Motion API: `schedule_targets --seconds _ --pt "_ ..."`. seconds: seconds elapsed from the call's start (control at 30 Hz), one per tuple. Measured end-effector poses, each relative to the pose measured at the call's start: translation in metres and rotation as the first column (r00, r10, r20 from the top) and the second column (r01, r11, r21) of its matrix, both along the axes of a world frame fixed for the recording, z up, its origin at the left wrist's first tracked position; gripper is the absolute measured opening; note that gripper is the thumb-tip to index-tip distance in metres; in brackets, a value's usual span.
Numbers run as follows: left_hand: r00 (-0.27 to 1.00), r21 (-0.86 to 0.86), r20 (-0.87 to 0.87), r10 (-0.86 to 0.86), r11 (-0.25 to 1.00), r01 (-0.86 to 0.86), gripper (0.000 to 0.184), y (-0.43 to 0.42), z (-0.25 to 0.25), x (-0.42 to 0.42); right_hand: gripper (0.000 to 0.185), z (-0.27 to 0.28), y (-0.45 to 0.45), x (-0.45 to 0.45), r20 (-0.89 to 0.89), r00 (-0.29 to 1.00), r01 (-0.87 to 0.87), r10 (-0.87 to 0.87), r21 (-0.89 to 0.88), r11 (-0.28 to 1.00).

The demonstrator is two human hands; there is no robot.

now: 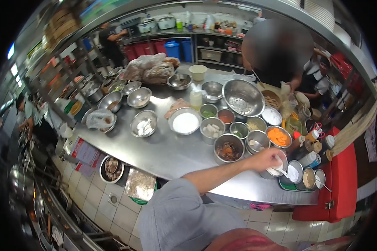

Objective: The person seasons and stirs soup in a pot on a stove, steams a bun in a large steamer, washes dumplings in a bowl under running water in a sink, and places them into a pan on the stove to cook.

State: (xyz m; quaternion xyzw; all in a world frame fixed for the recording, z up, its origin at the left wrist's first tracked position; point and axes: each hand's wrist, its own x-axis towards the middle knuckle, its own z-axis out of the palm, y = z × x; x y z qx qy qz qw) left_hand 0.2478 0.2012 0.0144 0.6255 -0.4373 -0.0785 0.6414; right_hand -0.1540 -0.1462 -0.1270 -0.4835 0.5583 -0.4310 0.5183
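Note:
My left hand (269,159) reaches across to the right, over a steel container (267,174) of white contents. Its fingers are curled together, and what they pinch is too small to make out. A white spoon (283,172) lies at the container's rim, just below the fingers. Beside it stand a bowl of white powder (293,172), a bowl of tan powder (309,178) and a small bowl with a spoon (320,179). Behind the hand are a steel bowl (257,141) and a bowl of orange slices (278,137). My right hand is out of view.
Several steel bowls cover the steel table (171,157), including a bowl of dark pieces (229,149) and a large mixing bowl (243,98). Bottles (308,159) line the right end beside a red box (337,184). A co-worker (276,62) stands across the table.

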Motion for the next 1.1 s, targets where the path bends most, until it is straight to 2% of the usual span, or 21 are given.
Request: schedule_targets --seconds 0.03,0.07,0.13,0.2,0.27,0.33,0.37,0.47,0.6,0.63,0.7,0.8,0.87,0.93,1.03,1.1 --pt "0.989 0.196 -0.145 -0.040 0.978 0.068 0.032 0.025 -0.004 -0.030 0.036 0.003 -0.002 0.005 0.028 0.999 -0.028 0.029 -0.024 0.999" --pt "0.997 0.186 -0.064 -0.041 0.981 0.052 0.032 0.039 -0.035 -0.049 0.038 0.006 -0.004 0.007 0.060 0.996 -0.059 0.062 -0.047 0.997" --pt "0.977 0.474 -0.213 -0.003 0.874 0.106 0.034 0.077 -0.053 -0.097 0.040 0.013 -0.005 0.014 0.138 0.980 -0.132 0.143 -0.084 0.988" --pt "0.965 0.603 -0.259 0.042 0.788 0.128 0.039 0.106 -0.086 -0.139 0.042 0.020 -0.003 0.022 0.228 0.942 -0.230 0.248 -0.103 0.968" --pt "0.990 0.758 -0.118 0.078 0.651 0.039 0.043 0.131 -0.129 -0.175 0.045 0.024 0.008 0.041 0.333 0.853 -0.389 0.401 -0.105 0.915" --pt "0.991 0.873 -0.034 0.126 0.486 -0.032 0.044 0.149 -0.142 -0.210 0.047 0.028 0.032 0.070 0.434 0.698 -0.593 0.569 -0.095 0.800" --pt "0.984 0.879 -0.045 0.173 0.474 -0.043 0.044 0.156 -0.144 -0.224 0.051 0.040 0.056 0.087 0.444 0.585 -0.743 0.678 -0.041 0.668" --pt "0.957 0.865 -0.095 0.273 0.498 -0.057 0.043 0.178 -0.146 -0.254 0.047 0.063 0.144 0.135 0.447 0.373 -0.903 0.813 -0.027 0.429" --pt "0.941 0.858 -0.016 0.338 0.488 -0.161 0.043 0.211 -0.128 -0.282 0.051 0.046 0.240 0.157 0.447 0.186 -0.982 0.875 0.077 0.170" --pt "0.922 0.851 -0.001 0.387 0.484 -0.202 0.043 0.221 -0.124 -0.287 0.048 0.044 0.262 0.154 0.470 0.149 -0.987 0.870 0.119 0.105" --pt "0.907 0.838 0.006 0.421 0.492 -0.235 0.043 0.234 -0.118 -0.304 0.040 0.044 0.299 0.150 0.397 0.082 -0.985 0.914 0.175 0.012" --pt "0.881 0.839 0.040 0.471 0.464 -0.286 0.043 0.264 -0.109 -0.313 0.036 0.027 0.337 0.154 0.428 0.084 -0.973 0.900 0.228 -0.018" --pt "0.852 0.812 0.015 0.523 0.491 -0.316 0.044 0.287 -0.118 -0.324 0.036 0.020 0.357 0.160 0.423 0.092 -0.974 0.901 0.225 -0.006" --pt "0.852 0.822 0.040 0.522 0.468 -0.325 0.044 0.311 -0.123 -0.330 0.035 0.014 0.384 0.176 0.424 0.096 -0.975 0.901 0.220 0.001" --pt "0.813 0.824 0.007 0.582 0.457 -0.334 0.042 0.353 -0.125 -0.341 0.034 0.002 0.421 0.198 0.354 0.079 -0.985 0.932 0.173 0.018" --pt "0.805 0.826 0.019 0.593 0.445 -0.347 0.042 0.385 -0.120 -0.341 0.035 0.001 0.454 0.212 0.368 0.139 -0.978 0.919 0.195 0.070"
